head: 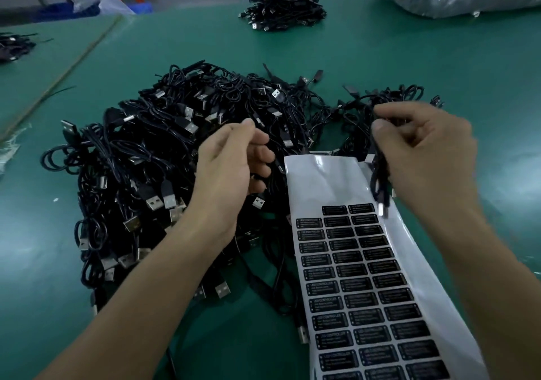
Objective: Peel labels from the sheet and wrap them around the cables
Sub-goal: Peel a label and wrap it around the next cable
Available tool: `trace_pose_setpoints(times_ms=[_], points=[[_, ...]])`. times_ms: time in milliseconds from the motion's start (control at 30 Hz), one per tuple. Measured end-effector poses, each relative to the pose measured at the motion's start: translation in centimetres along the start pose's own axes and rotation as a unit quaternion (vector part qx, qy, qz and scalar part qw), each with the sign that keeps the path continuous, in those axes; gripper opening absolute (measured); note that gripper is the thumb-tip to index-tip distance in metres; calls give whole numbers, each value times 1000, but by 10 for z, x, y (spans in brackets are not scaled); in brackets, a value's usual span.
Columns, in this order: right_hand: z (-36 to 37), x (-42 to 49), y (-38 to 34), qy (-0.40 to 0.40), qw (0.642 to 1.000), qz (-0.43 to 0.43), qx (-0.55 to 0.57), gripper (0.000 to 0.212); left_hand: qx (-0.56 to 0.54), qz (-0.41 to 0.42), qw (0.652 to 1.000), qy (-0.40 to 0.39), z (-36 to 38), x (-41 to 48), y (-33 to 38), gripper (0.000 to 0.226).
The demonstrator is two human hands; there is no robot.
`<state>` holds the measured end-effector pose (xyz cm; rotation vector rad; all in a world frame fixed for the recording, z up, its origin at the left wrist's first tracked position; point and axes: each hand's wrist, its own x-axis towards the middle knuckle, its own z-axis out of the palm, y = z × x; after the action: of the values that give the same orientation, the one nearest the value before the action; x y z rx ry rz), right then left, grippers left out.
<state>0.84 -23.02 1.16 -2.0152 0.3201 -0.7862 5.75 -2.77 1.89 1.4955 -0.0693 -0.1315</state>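
Head view: right hand (421, 151) clamps cable (379, 186) over sheet (322, 180); left hand (234, 163) curls round second cable (278, 167) beside pile (146, 157). Risk: dangling plug (382, 211) drags across labels (345, 262), lifting corners.

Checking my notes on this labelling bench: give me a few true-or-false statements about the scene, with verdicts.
1. The right hand grips a black cable above the white glossy label sheet. True.
2. Black rectangular labels cover the sheet up to its top edge. False: its upper part is bare backing.
3. The big pile of black USB cables lies left of the sheet. True.
4. The green table holds only that pile. False: a smaller cable pile lies at the far side.
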Motion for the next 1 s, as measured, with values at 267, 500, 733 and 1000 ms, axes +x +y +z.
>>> trace_pose_setpoints(times_ms=[267,500,733,1000], points=[[-22,64,-5,11,974,36,-222,26,-10,19,999,29,-4,4,3,29],[-18,63,-5,-18,967,90,-237,25,-15,8,999,35,-3,4,0,28],[-15,51,-7,32,970,26,-241,43,-46,15,998,49,-8,6,3,28],[16,-1,-29,-74,976,-132,-154,14,-48,22,997,55,-11,6,2,27]])
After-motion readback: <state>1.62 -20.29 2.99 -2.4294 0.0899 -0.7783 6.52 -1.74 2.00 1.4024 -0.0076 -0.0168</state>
